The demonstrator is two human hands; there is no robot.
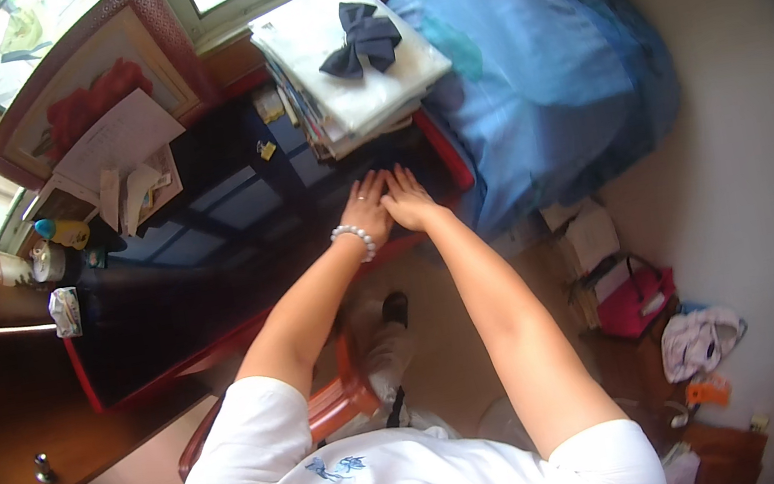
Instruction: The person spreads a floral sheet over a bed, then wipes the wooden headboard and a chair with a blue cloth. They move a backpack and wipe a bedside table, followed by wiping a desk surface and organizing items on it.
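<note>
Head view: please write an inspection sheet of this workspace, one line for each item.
Surface: dark glossy desk top with a red edge, set under a window.
Job's things: stack of papers and folders with a dark bow on top, just beyond the hands.
Clutter: framed picture leaning at the window, loose sheets, small bottles, crumpled tissue.
Hands: left hand, with a pearl bracelet, and right hand lie flat, side by side and touching, on the desk; both hold nothing.
Cables: nothing seen.
Surroundings: blue cloth-covered bulk to the right, pink bag and clothes on the floor, wooden chair below.
</note>
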